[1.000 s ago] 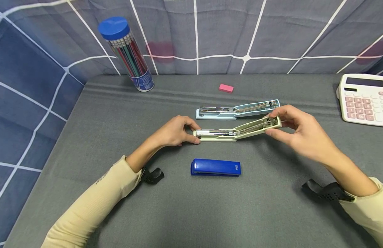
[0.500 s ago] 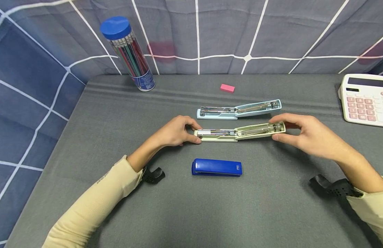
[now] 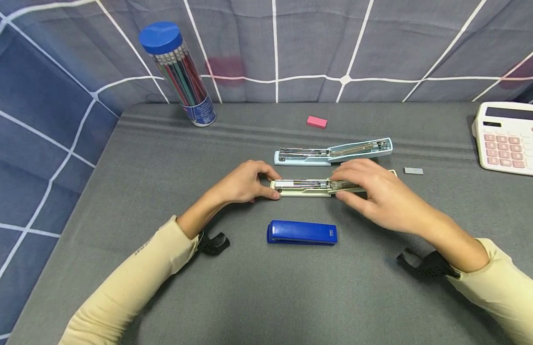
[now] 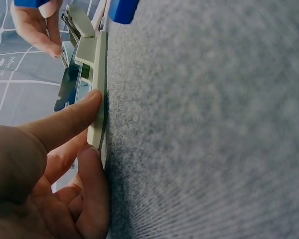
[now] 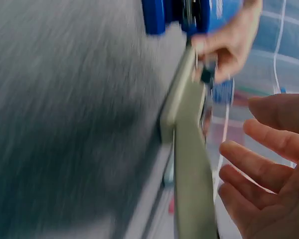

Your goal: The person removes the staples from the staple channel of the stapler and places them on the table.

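Observation:
A pale green stapler (image 3: 303,192) lies swung open on the table, its metal staple channel facing up. My left hand (image 3: 245,183) pinches the left end of its base between thumb and fingers; in the left wrist view the fingers (image 4: 92,174) touch the base edge. Over the hinge and the raised top half hovers my right hand (image 3: 378,199), covering much of that half in the head view. Its fingers are parted and loosely bent in the right wrist view, with nothing held. A light blue stapler (image 3: 302,162), likewise unfolded, lies behind. In front is a closed blue stapler (image 3: 302,233).
A small grey strip, apparently staples (image 3: 413,170), lies right of the green stapler. Farther back are a pink eraser (image 3: 317,122) and, at left, a blue-capped tube of pencils (image 3: 180,76). A white calculator (image 3: 510,139) stands at far right.
My right hand has let go of the green stapler's top half and moved left toward the hinge. The grey strip now shows where that hand was. My left hand has kept its place.

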`<state>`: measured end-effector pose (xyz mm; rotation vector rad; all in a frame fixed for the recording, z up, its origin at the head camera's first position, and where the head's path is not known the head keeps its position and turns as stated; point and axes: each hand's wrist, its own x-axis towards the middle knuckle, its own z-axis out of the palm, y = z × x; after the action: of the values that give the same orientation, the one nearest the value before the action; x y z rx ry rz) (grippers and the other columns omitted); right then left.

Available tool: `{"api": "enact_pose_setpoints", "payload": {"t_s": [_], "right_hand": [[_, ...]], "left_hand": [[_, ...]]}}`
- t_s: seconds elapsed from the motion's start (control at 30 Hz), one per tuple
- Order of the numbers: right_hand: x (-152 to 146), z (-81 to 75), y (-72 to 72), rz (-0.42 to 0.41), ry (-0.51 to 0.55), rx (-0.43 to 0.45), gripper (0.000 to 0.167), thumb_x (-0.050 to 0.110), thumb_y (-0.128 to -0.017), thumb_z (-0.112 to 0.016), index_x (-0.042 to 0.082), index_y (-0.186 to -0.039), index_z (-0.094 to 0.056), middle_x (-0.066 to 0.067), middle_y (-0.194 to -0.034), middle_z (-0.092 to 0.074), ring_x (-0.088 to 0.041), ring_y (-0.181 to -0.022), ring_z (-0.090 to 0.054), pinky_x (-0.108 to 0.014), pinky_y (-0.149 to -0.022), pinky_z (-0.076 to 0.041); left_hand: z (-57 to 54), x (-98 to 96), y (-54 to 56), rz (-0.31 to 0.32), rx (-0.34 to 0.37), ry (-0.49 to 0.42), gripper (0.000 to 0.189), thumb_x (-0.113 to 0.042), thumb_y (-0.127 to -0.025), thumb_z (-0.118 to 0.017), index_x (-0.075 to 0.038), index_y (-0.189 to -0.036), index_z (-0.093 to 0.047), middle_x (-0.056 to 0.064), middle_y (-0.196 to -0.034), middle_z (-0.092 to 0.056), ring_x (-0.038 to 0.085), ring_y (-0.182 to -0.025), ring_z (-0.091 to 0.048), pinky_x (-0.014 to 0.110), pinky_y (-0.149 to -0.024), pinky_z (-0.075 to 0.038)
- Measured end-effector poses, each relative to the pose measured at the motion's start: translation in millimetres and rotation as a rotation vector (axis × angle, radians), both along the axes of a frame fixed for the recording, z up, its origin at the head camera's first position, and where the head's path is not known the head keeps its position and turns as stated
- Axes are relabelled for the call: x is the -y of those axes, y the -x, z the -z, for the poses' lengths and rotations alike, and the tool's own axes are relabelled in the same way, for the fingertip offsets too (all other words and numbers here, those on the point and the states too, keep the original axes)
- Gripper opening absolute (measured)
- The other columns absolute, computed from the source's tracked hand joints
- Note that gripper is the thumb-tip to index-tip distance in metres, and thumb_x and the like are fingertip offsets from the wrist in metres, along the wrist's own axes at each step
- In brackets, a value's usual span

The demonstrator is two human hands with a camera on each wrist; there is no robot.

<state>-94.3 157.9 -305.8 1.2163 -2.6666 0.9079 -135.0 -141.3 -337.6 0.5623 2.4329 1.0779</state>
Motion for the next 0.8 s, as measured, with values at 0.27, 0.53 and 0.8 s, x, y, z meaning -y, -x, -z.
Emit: {"api": "enact_pose_setpoints", "payload": {"t_s": [0.27,0.53,0.8], "right_hand": [[39,4.9,-0.1,-0.039,-0.118,0.116,0.030,0.016,-0.092,-0.068,0.006,-0.121,-0.066,-0.003,-0.114,-0.066,-0.020,-0.108,-0.059,-0.045,-0.092,-0.046],[49,5.2,4.5,0.035,-0.155,0.169,0.030,0.016,-0.094,-0.067,0.005,-0.122,-0.067,-0.006,-0.113,-0.068,-0.021,-0.107,-0.061,-0.046,-0.092,-0.046],[55,6.6,5.0,0.020,-0.191,0.152,0.030,0.017,-0.092,-0.069,0.002,-0.118,-0.069,-0.005,-0.102,-0.063,-0.020,-0.093,-0.057,-0.040,-0.079,-0.046]], "left_hand": [[-0.2,0.1,0.3,0.003,0.009,-0.004,0.032,-0.015,-0.080,-0.084,-0.005,-0.109,-0.073,0.009,-0.102,-0.063,0.016,-0.052,-0.055,0.031,-0.048,-0.051],[0.2,-0.2,0.9,0.013,0.005,-0.007,0.032,-0.015,-0.081,-0.084,-0.005,-0.109,-0.073,0.008,-0.100,-0.063,0.016,-0.052,-0.055,0.032,-0.048,-0.051],[0.2,-0.3,0.5,0.004,0.005,-0.008,0.032,-0.014,-0.080,-0.084,-0.004,-0.108,-0.073,0.007,-0.099,-0.063,0.016,-0.054,-0.055,0.032,-0.048,-0.051]]}}
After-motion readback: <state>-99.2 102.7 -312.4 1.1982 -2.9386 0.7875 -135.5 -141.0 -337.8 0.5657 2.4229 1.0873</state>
